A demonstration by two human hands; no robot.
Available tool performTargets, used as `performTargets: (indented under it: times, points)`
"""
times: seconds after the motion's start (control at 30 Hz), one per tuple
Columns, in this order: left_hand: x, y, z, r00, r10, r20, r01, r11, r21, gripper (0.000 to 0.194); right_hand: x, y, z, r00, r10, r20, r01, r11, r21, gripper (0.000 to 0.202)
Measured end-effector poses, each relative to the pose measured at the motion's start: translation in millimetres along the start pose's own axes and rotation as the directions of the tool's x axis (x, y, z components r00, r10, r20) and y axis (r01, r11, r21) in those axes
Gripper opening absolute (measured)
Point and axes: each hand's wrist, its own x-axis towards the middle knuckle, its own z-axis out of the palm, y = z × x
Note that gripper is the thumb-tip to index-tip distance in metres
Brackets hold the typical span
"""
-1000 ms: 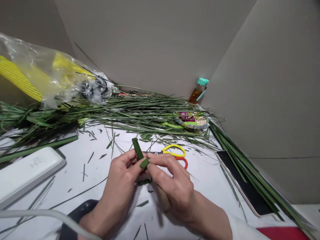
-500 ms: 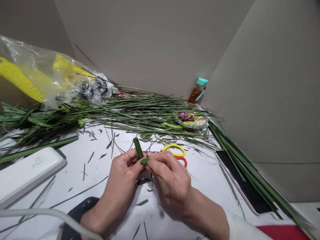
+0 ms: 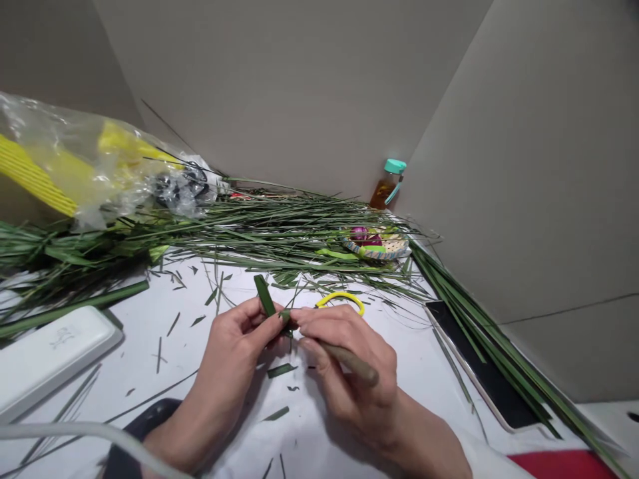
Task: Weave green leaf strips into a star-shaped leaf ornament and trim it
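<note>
Your two bare hands meet fingertip to fingertip, low and centre.

Your left hand (image 3: 232, 356) reaches in from the lower left, thumb and forefinger pinched shut. Your right hand (image 3: 344, 366) comes from the lower right, fingers curled closed, forearm angled outward.

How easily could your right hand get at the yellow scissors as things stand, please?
Probably easily: the right hand lies just in front of the scissors, with nothing between them. But its fingers pinch the leaf strip with the left hand and hold a stick.
</note>
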Motion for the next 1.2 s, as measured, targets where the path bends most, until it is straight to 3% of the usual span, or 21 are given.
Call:
performTargets:
  times: [0.07,0.2,0.33,0.47,0.53,0.73,0.83,0.93,1.03,1.2]
  points:
    - [-0.5,-0.4,-0.3,1.0,-0.024,0.001,0.024,1.0,0.009,0.015,3.1,0.1,-3.9,0.99,0.135,-0.034,-0.133,0.989,0.063,0.017]
    - [-2.2,-1.3,0.5,0.996,-0.068,0.048,0.066,0.997,0.046,0.016,14.1,5.9,-12.4,0.922,0.385,-0.048,-0.381,0.921,0.081,0.024]
    - [-4.2,-0.4,2.6,0.991,-0.065,0.117,0.054,0.994,0.094,0.015,23.1,10.5,-11.7,0.859,0.506,0.076,-0.511,0.856,0.08,0.009]
    - [-5.5,3.6,4.4,0.982,-0.05,0.18,0.023,0.989,0.147,0.009,23.9,9.5,-6.3,0.756,0.599,0.264,-0.642,0.756,0.124,0.022]
    - [-5.8,5.0,4.6,0.98,-0.054,0.191,0.02,0.984,0.179,0.007,23.8,8.4,-7.5,0.729,0.6,0.33,-0.673,0.717,0.181,0.02]
    - [-6.4,5.3,3.9,0.986,-0.054,0.159,0.018,0.976,0.219,0.01,25.2,3.8,-14.6,0.733,0.559,0.386,-0.67,0.689,0.274,0.034]
    - [-6.8,4.8,4.4,0.986,-0.048,0.161,0.016,0.981,0.194,0.009,23.5,2.4,-8.1,0.724,0.614,0.315,-0.683,0.704,0.197,0.042]
    - [-6.2,3.3,5.9,0.984,-0.048,0.172,0.016,0.982,0.186,0.011,20.4,5.0,-0.2,0.746,0.626,0.227,-0.664,0.728,0.171,0.025]
    - [-4.0,0.4,6.8,0.98,-0.06,0.187,0.022,0.98,0.195,0.011,18.5,9.3,2.8,0.761,0.613,0.214,-0.647,0.74,0.183,0.008]
    - [-0.4,-4.8,5.4,0.97,-0.075,0.23,0.03,0.981,0.193,0.007,18.8,10.9,1.5,0.759,0.611,0.223,-0.649,0.736,0.192,0.005]
